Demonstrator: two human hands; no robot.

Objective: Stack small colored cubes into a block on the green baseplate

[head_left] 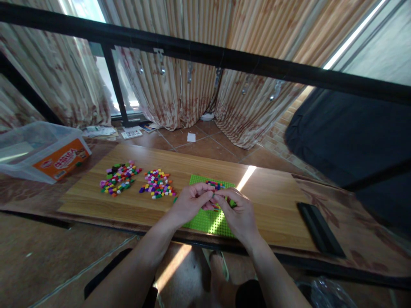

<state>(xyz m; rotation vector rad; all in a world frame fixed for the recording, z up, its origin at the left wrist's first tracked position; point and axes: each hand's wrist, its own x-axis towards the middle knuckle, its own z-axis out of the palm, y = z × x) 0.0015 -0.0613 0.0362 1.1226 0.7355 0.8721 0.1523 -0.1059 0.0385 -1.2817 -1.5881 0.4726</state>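
Note:
My left hand (194, 202) and my right hand (239, 211) meet fingertip to fingertip over a light green studded baseplate (199, 222). Both are closed in a pinch, and whatever sits between the tips is too small and covered to name. Beneath and behind the fingers, rows of small coloured bricks (215, 185) are set on the plate, partly hidden. Some green bricks (231, 202) show by my right fingers; whether they are held or on the plate I cannot tell. A loose green brick (175, 199) lies just left of the plate.
Two piles of loose bricks, one nearer (158, 184) and one farther left (118, 177), lie on the wooden board (272, 205). A clear plastic bin (45, 149) with an orange label stands at the far left. On the right rests a long black object (320, 229). A black rail (199, 47) crosses beyond.

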